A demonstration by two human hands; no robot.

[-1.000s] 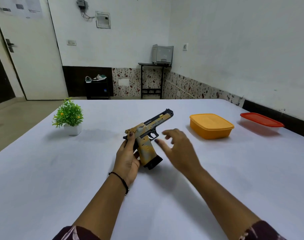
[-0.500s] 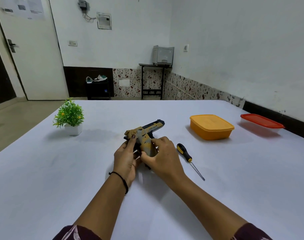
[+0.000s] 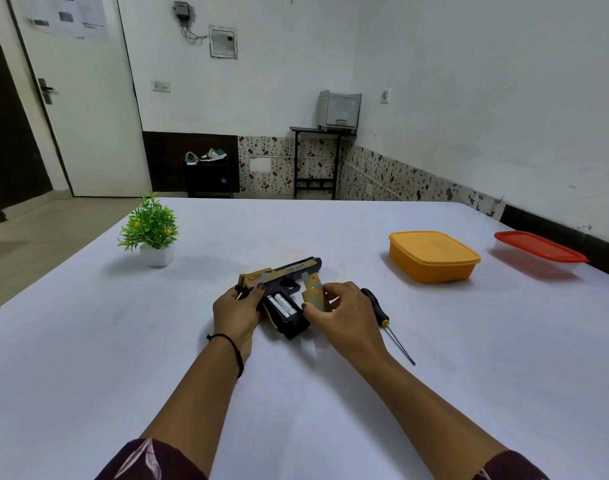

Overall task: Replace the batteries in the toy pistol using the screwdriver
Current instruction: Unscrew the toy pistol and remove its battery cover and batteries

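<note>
The tan and black toy pistol [image 3: 289, 273] lies on its side on the white table [image 3: 88, 341], barrel pointing to the far right. My left hand [image 3: 235, 311] grips its rear end. The grip is uncovered and two white batteries [image 3: 282, 305] show inside the black compartment. My right hand [image 3: 344, 317] pinches the tan battery cover [image 3: 313, 291], lifted just off the grip. A screwdriver [image 3: 382, 317] with a black and yellow handle lies on the table just right of my right hand.
A small green plant in a white pot [image 3: 150, 230] stands at the far left. An orange lidded box [image 3: 433, 256] and a clear box with a red lid [image 3: 538, 252] sit at the far right. The table's right side runs along the wall.
The pistol came down from upright to flat on the table. My right hand moved onto the grip and lifted the cover away, baring the batteries.
</note>
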